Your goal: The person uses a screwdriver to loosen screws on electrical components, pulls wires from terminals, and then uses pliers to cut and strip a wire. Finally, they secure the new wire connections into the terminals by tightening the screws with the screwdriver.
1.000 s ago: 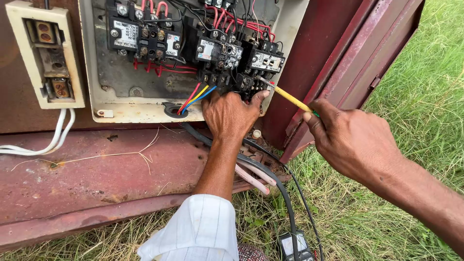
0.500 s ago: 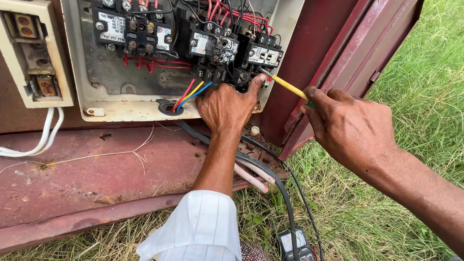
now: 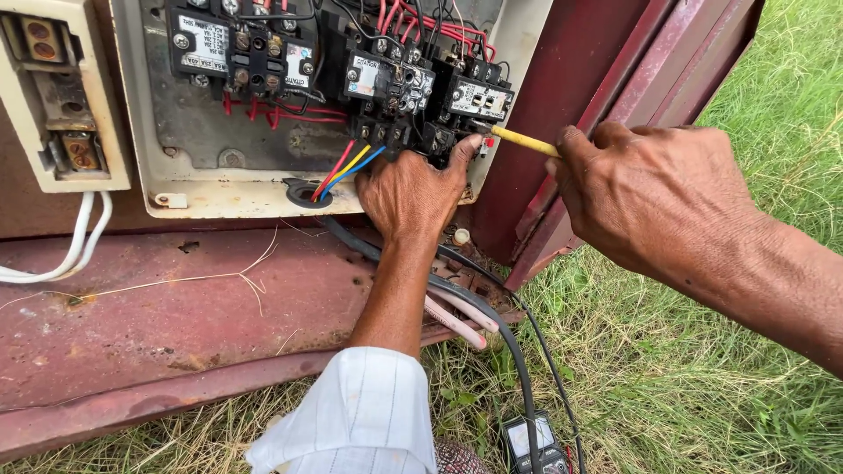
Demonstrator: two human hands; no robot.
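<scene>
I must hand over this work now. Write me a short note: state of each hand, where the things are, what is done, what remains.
Left hand: pressed against the lower black contactor block, fingers by the red, yellow and blue wires.
Right hand: holds a yellow-handled screwdriver, its tip at the right-hand relay.
Things: open switch box on a rusty red cabinet; a meter lies in the grass below.
Done: box open, tool at the terminal.
Left: whether the screw is tight cannot be seen.

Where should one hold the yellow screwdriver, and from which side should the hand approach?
Probably by its handle end, from the right: the yellow screwdriver slants up-left, its tip at the black contactor block, so only the rear end is free. The right hand grips it there; the left hand rests below the block.
</scene>
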